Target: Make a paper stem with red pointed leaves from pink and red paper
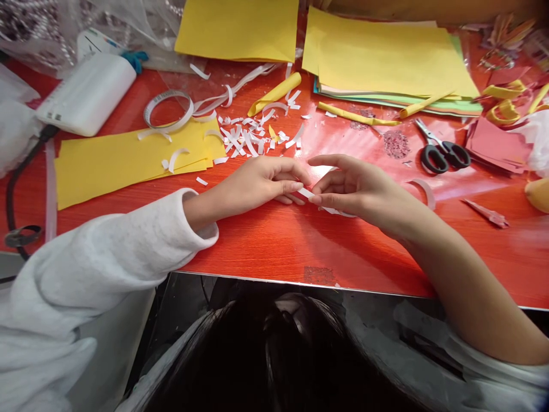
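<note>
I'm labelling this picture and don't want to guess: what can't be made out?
In the head view:
White strip: full length, partly covered by left hand and right hand.
Rounded yellow thing: far side, cut off by right edge.
White ring: its marks, too small to read.

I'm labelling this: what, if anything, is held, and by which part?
A white strip, pinched by the left grip and right grip at either end of its visible stretch.

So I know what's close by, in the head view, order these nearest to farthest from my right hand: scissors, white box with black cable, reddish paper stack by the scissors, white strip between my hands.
1. White strip, touching your right hand.
2. Scissors, to its right.
3. Reddish paper stack, farther right.
4. White box, far upper left.
</note>
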Available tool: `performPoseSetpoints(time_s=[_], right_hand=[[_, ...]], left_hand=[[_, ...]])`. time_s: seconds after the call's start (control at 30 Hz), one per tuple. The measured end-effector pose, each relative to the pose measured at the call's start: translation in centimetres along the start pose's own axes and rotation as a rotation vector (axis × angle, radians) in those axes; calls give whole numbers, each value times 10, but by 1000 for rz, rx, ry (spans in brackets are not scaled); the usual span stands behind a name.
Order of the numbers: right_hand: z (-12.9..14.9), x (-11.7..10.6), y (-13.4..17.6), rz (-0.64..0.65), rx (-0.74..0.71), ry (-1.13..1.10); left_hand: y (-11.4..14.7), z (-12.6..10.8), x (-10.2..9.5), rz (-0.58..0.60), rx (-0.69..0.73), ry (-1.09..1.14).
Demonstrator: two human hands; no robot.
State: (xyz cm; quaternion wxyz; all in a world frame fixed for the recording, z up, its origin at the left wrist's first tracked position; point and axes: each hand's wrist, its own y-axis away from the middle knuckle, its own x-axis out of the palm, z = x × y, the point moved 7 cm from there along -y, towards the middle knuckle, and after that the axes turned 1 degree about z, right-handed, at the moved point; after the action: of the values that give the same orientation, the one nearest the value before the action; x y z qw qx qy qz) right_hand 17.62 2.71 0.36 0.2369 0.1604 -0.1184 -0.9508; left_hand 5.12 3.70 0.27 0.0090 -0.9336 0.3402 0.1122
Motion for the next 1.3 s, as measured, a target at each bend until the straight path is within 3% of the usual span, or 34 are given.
performPoseSetpoints(time_s=[0.27,0.6,0.93,1.3], right_hand=[[0,0,0,15,7,-8],[5,5,1,45,-37,29],[3,4,1,26,-59,56],[2,5,0,26,-100,87]], left_hand=[[0,0,1,112,47,-71],[1,-5,0,25,98,-146],[4,-8,1,14,107,-206],[4,-2,1,-54,4,-156]])
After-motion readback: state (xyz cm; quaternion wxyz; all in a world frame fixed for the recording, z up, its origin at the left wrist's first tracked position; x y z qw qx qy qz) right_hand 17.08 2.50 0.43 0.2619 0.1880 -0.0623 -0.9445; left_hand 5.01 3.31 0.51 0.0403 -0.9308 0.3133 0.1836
